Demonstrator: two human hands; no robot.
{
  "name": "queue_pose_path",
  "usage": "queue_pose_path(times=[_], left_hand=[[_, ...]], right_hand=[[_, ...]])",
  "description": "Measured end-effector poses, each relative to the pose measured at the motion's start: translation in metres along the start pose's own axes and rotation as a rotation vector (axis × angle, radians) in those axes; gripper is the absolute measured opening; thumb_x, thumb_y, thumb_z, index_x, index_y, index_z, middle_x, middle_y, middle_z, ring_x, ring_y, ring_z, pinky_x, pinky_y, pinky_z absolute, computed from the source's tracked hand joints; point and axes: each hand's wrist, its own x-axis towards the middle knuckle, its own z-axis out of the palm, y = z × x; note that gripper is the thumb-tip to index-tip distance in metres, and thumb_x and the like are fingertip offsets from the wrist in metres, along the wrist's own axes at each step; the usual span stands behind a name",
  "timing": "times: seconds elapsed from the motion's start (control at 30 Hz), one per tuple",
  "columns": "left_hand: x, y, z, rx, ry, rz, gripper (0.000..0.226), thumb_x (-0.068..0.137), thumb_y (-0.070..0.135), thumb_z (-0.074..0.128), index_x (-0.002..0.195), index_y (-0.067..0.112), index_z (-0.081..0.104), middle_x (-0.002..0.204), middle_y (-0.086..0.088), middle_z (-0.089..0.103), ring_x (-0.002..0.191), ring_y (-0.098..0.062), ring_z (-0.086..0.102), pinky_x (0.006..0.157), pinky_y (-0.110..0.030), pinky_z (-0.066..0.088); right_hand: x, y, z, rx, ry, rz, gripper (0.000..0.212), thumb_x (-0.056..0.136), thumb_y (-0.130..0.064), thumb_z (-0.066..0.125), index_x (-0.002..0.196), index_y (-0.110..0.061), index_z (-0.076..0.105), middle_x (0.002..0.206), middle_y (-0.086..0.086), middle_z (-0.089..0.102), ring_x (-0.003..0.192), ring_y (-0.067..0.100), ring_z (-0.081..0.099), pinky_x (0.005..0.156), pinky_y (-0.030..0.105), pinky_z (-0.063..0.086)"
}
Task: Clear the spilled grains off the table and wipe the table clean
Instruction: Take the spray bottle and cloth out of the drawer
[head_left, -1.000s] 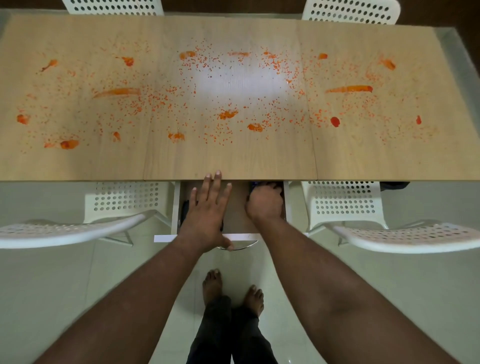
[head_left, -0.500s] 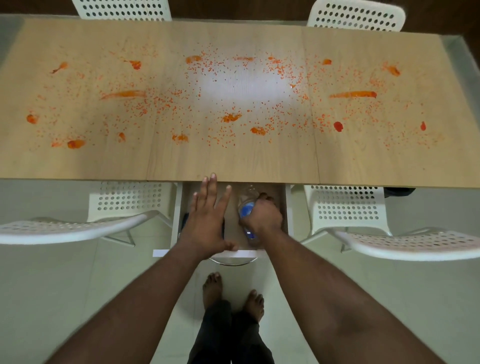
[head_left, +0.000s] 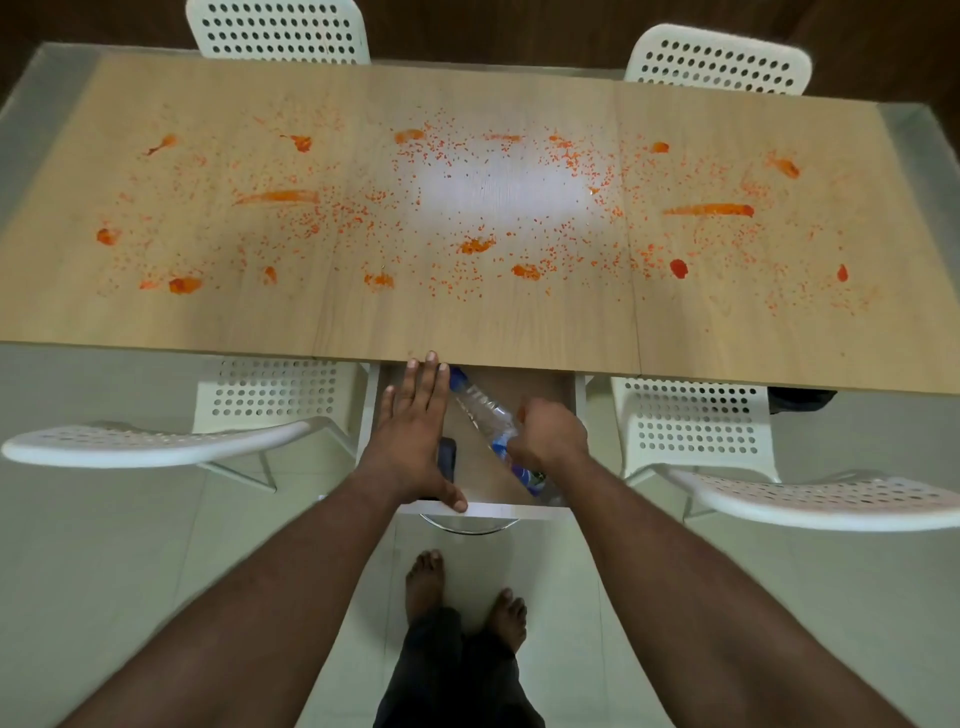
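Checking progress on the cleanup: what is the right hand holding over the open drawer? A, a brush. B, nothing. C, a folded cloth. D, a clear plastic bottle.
D: the right hand grips a clear plastic bottle with a blue label, angled over the drawer.

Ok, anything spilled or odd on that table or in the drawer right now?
Yes. Small orange grains and wet orange-red smears are scattered across the light wooden table. In the open drawer, the right hand grips a clear plastic bottle lying tilted.
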Motion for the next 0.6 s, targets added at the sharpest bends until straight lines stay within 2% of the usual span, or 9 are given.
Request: queue_pose_path(times=[0.17, 0.33, 0.43, 0.5, 0.6], left_hand=[[-0.009, -0.009, -0.001, -0.028, 0.019, -0.029, 0.182, 0.044, 0.078, 0.091, 0.157, 0.016, -0.037, 0.161, 0.002, -0.049, 0.151, -0.022, -0.043, 0.131, -0.051, -0.006], [-0.022, -0.017, 0.001, -0.16, 0.12, -0.063, 0.184, 0.039, 0.072, 0.096, 0.159, 0.019, -0.034, 0.165, 0.003, -0.044, 0.156, -0.02, -0.033, 0.132, -0.05, 0.0], [-0.027, -0.019, 0.0, -0.185, 0.169, -0.082, 0.185, 0.041, 0.069, 0.097, 0.157, 0.017, -0.036, 0.163, 0.002, -0.046, 0.157, -0.021, -0.032, 0.132, -0.05, 0.001], [-0.026, -0.019, -0.001, -0.18, 0.161, -0.094, 0.185, 0.041, 0.069, 0.097, 0.156, 0.018, -0.038, 0.163, 0.002, -0.047, 0.156, -0.022, -0.032, 0.132, -0.05, 0.0], [-0.02, -0.019, -0.002, -0.129, 0.116, -0.071, 0.185, 0.04, 0.071, 0.097, 0.157, 0.019, -0.037, 0.163, -0.001, -0.046, 0.155, -0.023, -0.034, 0.131, -0.05, -0.003]], right_hand=[[-0.01, -0.005, -0.002, -0.025, -0.004, -0.133, 0.035, 0.08, -0.02, 0.077, 0.111, -0.017, 0.062, 0.096, 0.004, 0.065, 0.089, 0.023, 0.063, 0.072, 0.034, 0.057], [-0.019, -0.003, -0.012, 0.009, -0.019, -0.156, 0.034, 0.079, -0.009, 0.074, 0.109, -0.018, 0.061, 0.098, 0.004, 0.065, 0.091, 0.022, 0.063, 0.077, 0.039, 0.06], [-0.02, 0.007, -0.014, 0.162, 0.007, -0.113, 0.03, 0.08, -0.007, 0.078, 0.1, -0.021, 0.059, 0.095, 0.001, 0.063, 0.09, 0.021, 0.063, 0.077, 0.039, 0.06], [-0.022, 0.014, -0.015, 0.322, 0.036, -0.084, 0.035, 0.075, -0.005, 0.082, 0.093, -0.021, 0.056, 0.091, 0.002, 0.064, 0.089, 0.024, 0.065, 0.076, 0.043, 0.06], [-0.029, 0.02, -0.015, 0.629, 0.064, -0.075, 0.046, 0.071, -0.003, 0.088, 0.101, -0.023, 0.06, 0.099, 0.0, 0.07, 0.094, 0.021, 0.07, 0.074, 0.041, 0.063]])
